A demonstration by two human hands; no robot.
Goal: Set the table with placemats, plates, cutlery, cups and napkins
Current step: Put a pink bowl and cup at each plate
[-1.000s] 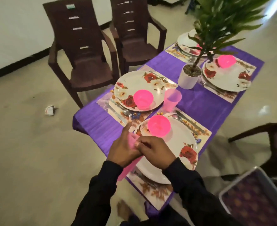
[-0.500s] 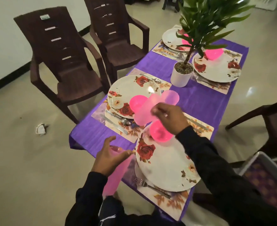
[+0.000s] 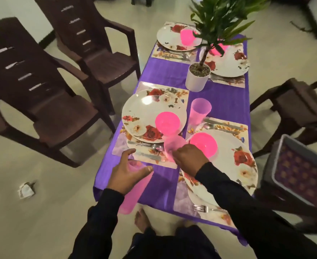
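My right hand (image 3: pixel 189 158) grips a pink cup (image 3: pixel 173 147) that stands on the near-left placemat (image 3: pixel 150 156), beside its floral plate (image 3: pixel 146 113). My left hand (image 3: pixel 128 173) holds a stack of pink cups (image 3: pixel 135 191) at the table's near-left edge, tilted downward. A second pink cup (image 3: pixel 199 110) stands upright by the near-right plate (image 3: pixel 234 165). Each of these two plates carries a pink bowl (image 3: pixel 167 123). Cutlery lies on the placemats beside the plates.
A potted plant (image 3: pixel 197 76) stands mid-table on the purple cloth (image 3: pixel 223 98). Two more set places with plates lie at the far end. Brown chairs (image 3: pixel 42 101) flank the table on both sides. A crumpled paper (image 3: pixel 26 190) lies on the floor at left.
My right hand has brought one pink cup down from above the plates onto the near-left placemat. My left hand has stayed at the table edge with the remaining stack.
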